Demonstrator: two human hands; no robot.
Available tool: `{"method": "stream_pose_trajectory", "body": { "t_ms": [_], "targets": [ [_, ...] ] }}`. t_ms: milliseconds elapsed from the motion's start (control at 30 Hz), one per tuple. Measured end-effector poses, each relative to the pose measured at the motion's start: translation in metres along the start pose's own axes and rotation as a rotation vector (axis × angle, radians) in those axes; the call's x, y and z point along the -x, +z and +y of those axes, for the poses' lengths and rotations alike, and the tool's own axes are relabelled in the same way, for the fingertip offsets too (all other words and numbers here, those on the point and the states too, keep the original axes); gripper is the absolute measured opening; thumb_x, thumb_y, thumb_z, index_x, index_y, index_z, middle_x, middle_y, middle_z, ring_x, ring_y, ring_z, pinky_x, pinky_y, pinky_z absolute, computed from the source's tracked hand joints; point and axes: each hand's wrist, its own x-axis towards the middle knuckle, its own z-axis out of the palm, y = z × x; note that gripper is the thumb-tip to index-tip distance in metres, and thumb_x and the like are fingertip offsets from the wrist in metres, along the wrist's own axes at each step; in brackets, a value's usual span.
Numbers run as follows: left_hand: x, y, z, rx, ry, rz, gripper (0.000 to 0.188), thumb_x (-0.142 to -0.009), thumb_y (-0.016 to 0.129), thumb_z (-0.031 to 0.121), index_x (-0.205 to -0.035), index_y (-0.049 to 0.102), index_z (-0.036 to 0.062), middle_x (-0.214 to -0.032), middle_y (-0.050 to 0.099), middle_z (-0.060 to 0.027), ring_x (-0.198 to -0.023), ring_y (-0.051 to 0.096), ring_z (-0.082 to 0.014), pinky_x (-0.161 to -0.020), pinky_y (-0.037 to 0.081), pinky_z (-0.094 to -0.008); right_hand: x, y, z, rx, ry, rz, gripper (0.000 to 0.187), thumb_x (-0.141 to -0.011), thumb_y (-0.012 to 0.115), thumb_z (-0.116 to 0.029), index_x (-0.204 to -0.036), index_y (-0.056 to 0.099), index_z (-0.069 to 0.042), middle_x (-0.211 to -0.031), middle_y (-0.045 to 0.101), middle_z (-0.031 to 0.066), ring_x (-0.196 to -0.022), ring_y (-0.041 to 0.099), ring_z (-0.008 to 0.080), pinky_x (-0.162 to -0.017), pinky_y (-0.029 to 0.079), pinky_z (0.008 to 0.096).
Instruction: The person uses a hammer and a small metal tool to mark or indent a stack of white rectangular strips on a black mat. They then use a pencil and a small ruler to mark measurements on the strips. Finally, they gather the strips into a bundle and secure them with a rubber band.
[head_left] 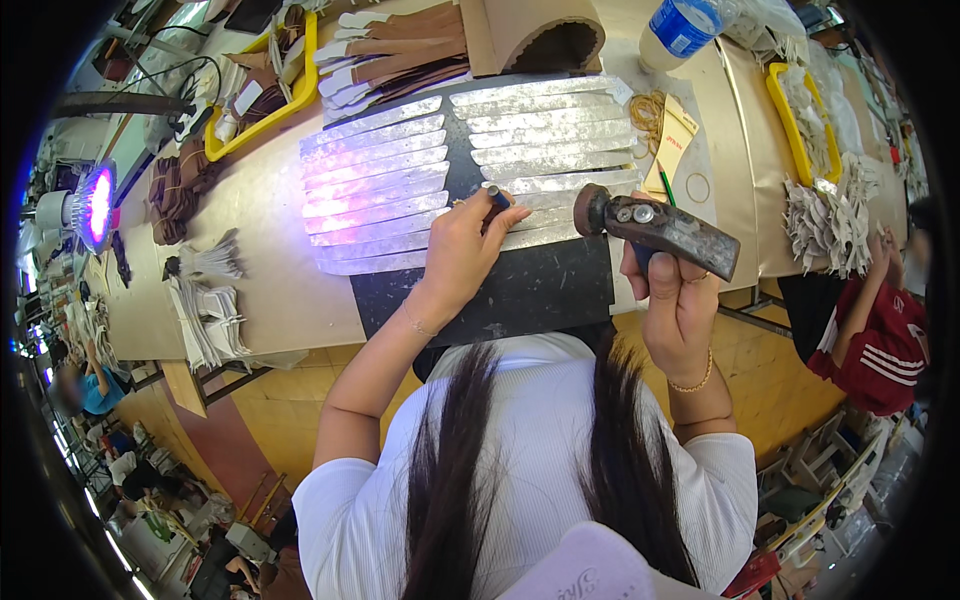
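Note:
My left hand is closed round a short dark metal punch, held upright over the silvery strips. My right hand grips a hammer by its handle, its worn steel head raised to the right of the punch. Two columns of long silvery strips lie side by side, one on the left and one on the right. Beneath them is a black mat, with a dark gap between the columns. The punch's lower tip is hidden by my fingers.
Brown and white strips and a brown roll lie behind. A bottle, rubber bands and a card are at right. Yellow trays flank the table, left and right. A lamp glows left; a red-clothed person sits right.

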Motion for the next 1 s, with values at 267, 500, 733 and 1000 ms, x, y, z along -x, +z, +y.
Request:
{"method": "stream_pose_trajectory", "body": {
  "t_ms": [267,500,733,1000],
  "targets": [
    [0.002,0.001,0.001,-0.095,0.06,-0.009,0.026,-0.089,0.077,0.023,-0.087,0.065,-0.0001,-0.069,0.062,-0.0162,-0.062,0.061,-0.0338,-0.059,0.048,-0.0403,-0.003,-0.002,-0.001,0.014,0.03,0.01,0.027,-0.104,0.051,-0.006,-0.126,0.064,0.003,-0.085,0.065,0.0085,-0.071,0.061,0.017,-0.066,0.05,0.0299],
    [0.003,0.0,0.013,-0.181,0.308,-0.001,0.021,-0.085,0.078,0.017,-0.094,0.065,0.0029,-0.08,0.067,-0.0117,-0.074,0.068,-0.0305,-0.066,0.054,-0.0392,0.0,-0.003,-0.014,-0.154,-0.102,0.08,0.036,-0.1,0.059,-0.016,-0.131,0.06,0.002,-0.105,0.07,0.0156,-0.08,0.066,0.0239,-0.074,0.053,0.0339],
    [0.001,0.0,-0.001,-0.199,0.226,-0.037,0.024,-0.087,0.077,0.02,-0.092,0.061,0.002,-0.072,0.063,-0.0146,-0.07,0.066,-0.035,-0.062,0.053,-0.0401,-0.014,0.0,-0.011,0.268,0.02,-0.123,0.024,-0.1,0.059,-0.01,-0.121,0.065,0.0,-0.099,0.07,0.0127,-0.07,0.063,0.0212,-0.064,0.051,0.0328],
    [-0.002,0.002,-0.005,0.276,-0.113,0.031,0.026,-0.091,0.076,0.023,-0.091,0.064,0.0005,-0.074,0.068,-0.017,-0.062,0.065,-0.0333,-0.059,0.05,-0.0358,-0.011,0.003,-0.003,0.091,-0.088,0.057,0.038,-0.11,0.042,-0.019,-0.137,0.055,0.003,-0.078,0.053,0.0024,-0.062,0.039,0.0063,-0.055,0.034,0.0218]
  ]
}}
